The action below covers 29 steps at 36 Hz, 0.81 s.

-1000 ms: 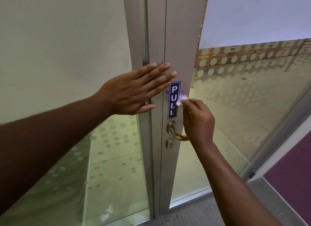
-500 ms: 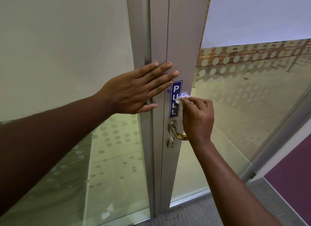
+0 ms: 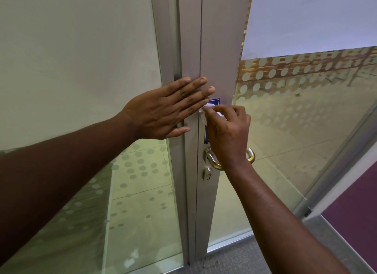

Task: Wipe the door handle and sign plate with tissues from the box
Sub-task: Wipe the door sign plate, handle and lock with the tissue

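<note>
A blue PULL sign plate (image 3: pixel 215 101) is fixed upright on the grey metal door stile (image 3: pixel 220 49); only its top and a strip at the bottom show past my right hand. My right hand (image 3: pixel 228 135) pinches a small white tissue (image 3: pixel 206 110) and presses it on the plate's upper left part. My left hand (image 3: pixel 167 112) lies flat with fingers spread on the door frame, its fingertips just left of the plate and touching the tissue's edge. The brass lever handle (image 3: pixel 213 161) sits below the plate, partly behind my right wrist. No tissue box is in view.
A keyhole cylinder (image 3: pixel 207 174) sits under the handle. Frosted glass panels with dot patterns flank the stile: one on the left (image 3: pixel 132 182), one on the right (image 3: pixel 295 110). Grey carpet (image 3: pixel 234 259) lies below, with a purple floor area (image 3: pixel 355 212) at the far right.
My right hand has moved up and to the left with the tissue, from the plate's right edge onto its upper part, and now covers most of the lettering. My left hand has stayed flat.
</note>
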Available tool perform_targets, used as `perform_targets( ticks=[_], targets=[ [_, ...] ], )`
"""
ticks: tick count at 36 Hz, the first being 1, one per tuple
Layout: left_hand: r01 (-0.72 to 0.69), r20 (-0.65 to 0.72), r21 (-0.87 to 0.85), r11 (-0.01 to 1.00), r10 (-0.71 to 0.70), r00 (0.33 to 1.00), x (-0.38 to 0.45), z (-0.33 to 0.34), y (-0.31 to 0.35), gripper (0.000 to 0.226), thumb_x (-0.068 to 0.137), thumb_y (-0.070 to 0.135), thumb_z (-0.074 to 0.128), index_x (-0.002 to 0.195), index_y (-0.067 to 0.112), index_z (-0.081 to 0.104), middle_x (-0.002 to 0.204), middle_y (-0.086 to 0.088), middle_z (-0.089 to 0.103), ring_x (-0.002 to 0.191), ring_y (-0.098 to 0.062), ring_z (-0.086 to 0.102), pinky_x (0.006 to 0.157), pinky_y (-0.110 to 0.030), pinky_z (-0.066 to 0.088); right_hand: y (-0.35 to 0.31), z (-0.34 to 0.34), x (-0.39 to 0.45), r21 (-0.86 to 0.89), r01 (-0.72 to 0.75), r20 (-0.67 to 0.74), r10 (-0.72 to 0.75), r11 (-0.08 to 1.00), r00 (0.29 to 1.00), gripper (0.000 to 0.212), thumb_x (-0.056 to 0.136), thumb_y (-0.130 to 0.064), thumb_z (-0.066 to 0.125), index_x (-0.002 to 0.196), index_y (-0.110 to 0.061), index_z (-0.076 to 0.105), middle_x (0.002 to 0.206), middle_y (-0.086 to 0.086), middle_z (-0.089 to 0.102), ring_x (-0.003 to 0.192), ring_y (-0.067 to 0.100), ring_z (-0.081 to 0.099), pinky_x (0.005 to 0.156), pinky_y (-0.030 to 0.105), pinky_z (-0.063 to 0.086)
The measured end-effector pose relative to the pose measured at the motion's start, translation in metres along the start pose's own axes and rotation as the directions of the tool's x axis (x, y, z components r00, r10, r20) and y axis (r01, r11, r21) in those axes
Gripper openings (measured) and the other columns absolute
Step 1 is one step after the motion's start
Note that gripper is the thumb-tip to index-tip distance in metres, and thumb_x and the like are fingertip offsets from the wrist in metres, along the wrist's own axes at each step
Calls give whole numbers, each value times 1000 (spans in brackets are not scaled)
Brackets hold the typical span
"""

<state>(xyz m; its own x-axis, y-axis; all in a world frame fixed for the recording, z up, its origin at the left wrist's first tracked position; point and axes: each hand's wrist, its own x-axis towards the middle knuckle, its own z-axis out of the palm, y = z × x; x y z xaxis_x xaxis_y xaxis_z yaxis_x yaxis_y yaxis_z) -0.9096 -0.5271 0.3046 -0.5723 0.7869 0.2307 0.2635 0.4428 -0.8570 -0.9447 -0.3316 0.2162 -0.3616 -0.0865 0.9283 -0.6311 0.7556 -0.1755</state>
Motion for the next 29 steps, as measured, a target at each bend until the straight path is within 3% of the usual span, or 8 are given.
perform_targets(
  ticks=[9,20,25,29],
  targets=[
    [2,11,-12,1000,-2,1000,0,2,0,80,104,58,-1,162,3,-5,170,-21,-7,158,-37,-2,129,-47,11,4,6,-17,-33,9,37,-8,999,999,29,85,-22,78,113,-16,76,95,5,73,90,30,61,72,35,37],
    [3,-31,-29,1000,-4,1000,0,3,-1,80,105,58,4,162,2,-3,170,-21,-6,158,-36,-2,129,-47,9,0,3,1,-69,32,-16,-33,997,999,19,88,-20,75,107,-18,77,90,0,72,88,28,59,76,32,28],
    [2,-18,-31,1000,-3,1000,0,3,0,80,105,58,3,162,2,-5,170,-21,-7,158,-36,-3,129,-47,9,8,2,-18,-60,39,55,-35,997,998,24,82,-24,80,104,-16,77,94,2,74,92,32,62,77,39,39],
    [-3,-9,-18,1000,3,1000,0,4,0,79,105,57,1,161,2,-7,169,-22,-8,158,-37,-3,129,-47,6,26,-4,-11,19,-30,33,29,999,999,18,90,-17,71,106,-11,76,93,9,72,87,28,64,71,37,47]
  ],
)
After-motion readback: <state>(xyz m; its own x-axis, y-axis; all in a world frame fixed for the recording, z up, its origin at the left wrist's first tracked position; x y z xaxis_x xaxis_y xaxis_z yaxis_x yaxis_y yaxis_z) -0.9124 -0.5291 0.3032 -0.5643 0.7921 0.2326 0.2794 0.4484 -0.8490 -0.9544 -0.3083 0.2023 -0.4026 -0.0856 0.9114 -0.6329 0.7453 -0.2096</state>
